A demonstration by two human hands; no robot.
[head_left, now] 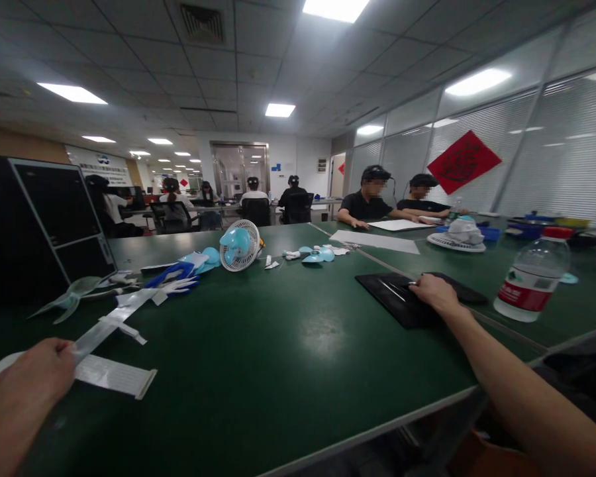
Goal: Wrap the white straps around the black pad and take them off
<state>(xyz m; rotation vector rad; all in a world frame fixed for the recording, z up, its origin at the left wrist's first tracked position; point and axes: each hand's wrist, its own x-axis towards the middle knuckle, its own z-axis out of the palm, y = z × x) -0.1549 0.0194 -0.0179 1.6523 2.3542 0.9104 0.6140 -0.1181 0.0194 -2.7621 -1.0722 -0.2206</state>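
While left hand (27,381) pinches clear strip (110,324) near table (278,358) left edge, right hand (434,291) rests fingers curled on black tray (397,298) at right edge.

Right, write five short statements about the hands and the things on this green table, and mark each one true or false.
1. The right hand rests on a flat black pad. True.
2. The left hand holds a water bottle. False: it holds a clear strip of tape; the water bottle stands untouched on the right.
3. The small fan has blue blades. True.
4. The fan lies beside the right hand. False: it sits farther back, near the middle of the table, apart from both hands.
5. The bottle has a blue cap. False: the cap is red.
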